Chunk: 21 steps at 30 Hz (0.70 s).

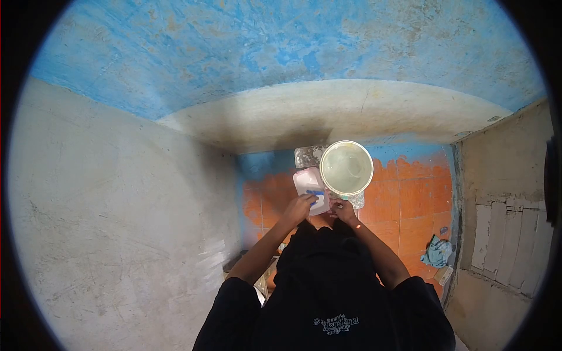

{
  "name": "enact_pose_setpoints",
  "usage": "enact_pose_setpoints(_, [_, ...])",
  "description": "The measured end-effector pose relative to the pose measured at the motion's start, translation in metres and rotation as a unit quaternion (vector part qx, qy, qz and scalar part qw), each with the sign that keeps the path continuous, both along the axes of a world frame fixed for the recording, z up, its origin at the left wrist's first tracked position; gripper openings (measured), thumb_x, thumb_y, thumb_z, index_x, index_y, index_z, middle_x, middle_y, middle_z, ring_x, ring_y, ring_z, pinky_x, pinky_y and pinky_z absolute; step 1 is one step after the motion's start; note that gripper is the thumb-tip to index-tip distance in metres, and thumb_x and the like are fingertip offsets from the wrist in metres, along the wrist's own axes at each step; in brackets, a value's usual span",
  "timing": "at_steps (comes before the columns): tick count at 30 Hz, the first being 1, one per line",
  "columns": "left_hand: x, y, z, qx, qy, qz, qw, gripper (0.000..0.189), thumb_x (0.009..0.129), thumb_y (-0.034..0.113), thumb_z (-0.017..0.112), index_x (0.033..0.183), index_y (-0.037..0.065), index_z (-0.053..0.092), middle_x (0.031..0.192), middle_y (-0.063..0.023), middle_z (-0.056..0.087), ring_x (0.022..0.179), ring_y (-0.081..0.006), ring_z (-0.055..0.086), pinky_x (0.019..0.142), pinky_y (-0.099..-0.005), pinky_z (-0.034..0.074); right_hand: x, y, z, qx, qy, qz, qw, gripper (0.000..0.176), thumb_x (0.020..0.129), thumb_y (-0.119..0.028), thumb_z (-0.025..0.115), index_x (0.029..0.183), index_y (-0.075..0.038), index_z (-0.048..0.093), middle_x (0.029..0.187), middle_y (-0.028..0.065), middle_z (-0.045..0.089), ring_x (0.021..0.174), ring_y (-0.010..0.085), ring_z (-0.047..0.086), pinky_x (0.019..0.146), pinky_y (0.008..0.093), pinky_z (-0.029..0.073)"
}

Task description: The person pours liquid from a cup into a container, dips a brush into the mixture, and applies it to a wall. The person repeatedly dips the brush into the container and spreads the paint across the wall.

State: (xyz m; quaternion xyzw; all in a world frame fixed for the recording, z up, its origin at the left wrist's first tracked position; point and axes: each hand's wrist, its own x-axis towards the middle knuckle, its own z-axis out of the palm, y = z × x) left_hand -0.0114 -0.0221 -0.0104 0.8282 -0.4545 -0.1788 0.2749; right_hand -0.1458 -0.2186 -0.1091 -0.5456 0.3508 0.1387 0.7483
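Note:
A pale pink rectangular container (306, 179) is tilted in front of me, just left of a round white bucket. My left hand (304, 202) is closed on a small blue object (315, 193) over the inside of the container. At the container's lower right edge is my right hand (341, 209), its fingers bent against the rim; the thumb side is too small to make out fully. The bucket (346, 168) holds what looks like water and stands on a worn grey stand (307, 156).
Orange tiles (383, 202) with blue-painted edges cover the floor. A light blue cloth (437, 252) lies at the right wall, with a small box (443, 275) below it. Plastered walls (117, 193) enclose the space. Something wooden stands beside my left forearm.

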Motion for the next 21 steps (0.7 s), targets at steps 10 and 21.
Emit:
enact_pose_setpoints(10, [-0.005,0.011,0.027,-0.013,0.071,0.027,0.997,0.027,0.092,0.006,0.062,0.117,0.007,0.071,0.115,-0.0164,0.072,0.101,-0.0378,0.070,0.088,-0.0447,0.057,0.001,-0.001,0.003,-0.009,0.000,0.013,1.000,0.026,0.100,-0.009,0.065,0.124,0.002,0.064,0.103,0.0125,0.070,0.087,0.0223,0.076,0.075,0.0351,0.066])
enact_pose_setpoints(21, [0.038,-0.025,0.014,-0.011,0.004,0.118,0.993,0.021,0.096,0.010,0.059,0.114,0.006,0.069,0.115,-0.0162,0.070,0.102,-0.0401,0.068,0.086,-0.0485,0.056,0.001,-0.002,0.006,-0.001,0.003,0.015,1.000,0.026,0.100,-0.008,0.065,0.124,0.000,0.065,0.104,0.0123,0.069,0.089,0.0224,0.076,0.074,0.0356,0.067])
